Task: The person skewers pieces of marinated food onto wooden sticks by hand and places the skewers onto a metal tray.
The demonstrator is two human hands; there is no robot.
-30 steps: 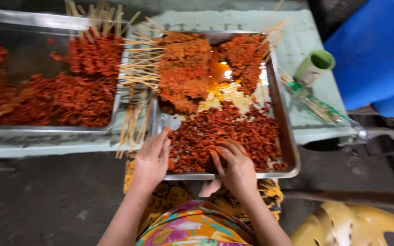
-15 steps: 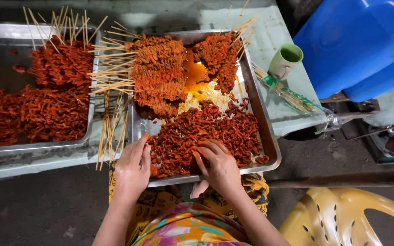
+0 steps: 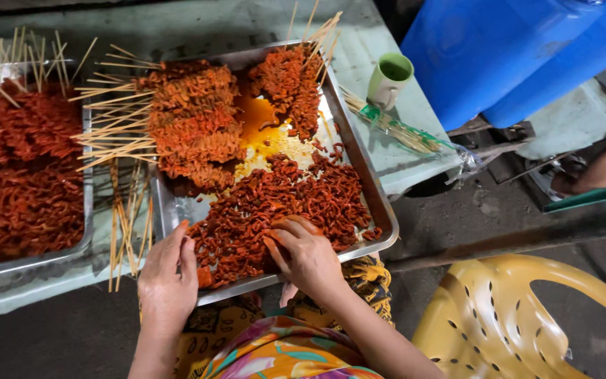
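A metal tray (image 3: 379, 210) holds loose red marinated meat pieces (image 3: 275, 207) in its near half and skewered meat (image 3: 194, 123) on bamboo sticks in its far half. My left hand (image 3: 166, 277) rests on the tray's near left edge, fingertips touching the meat. Fingers curled, my right hand (image 3: 303, 253) presses into the loose meat near the front rim. Whether it pinches a piece is hidden.
A second tray (image 3: 87, 210) with red skewers lies to the left. Loose bamboo sticks (image 3: 124, 235) lie between the trays. A green cup (image 3: 389, 78) and a bundle of sticks (image 3: 394, 130) sit right of the tray. A blue barrel (image 3: 520, 49) and yellow plastic chair (image 3: 527, 316) stand at right.
The view has shifted so the trays sit further left. Both hands stay at the tray's near edge, the right hand digging slightly deeper into the meat.
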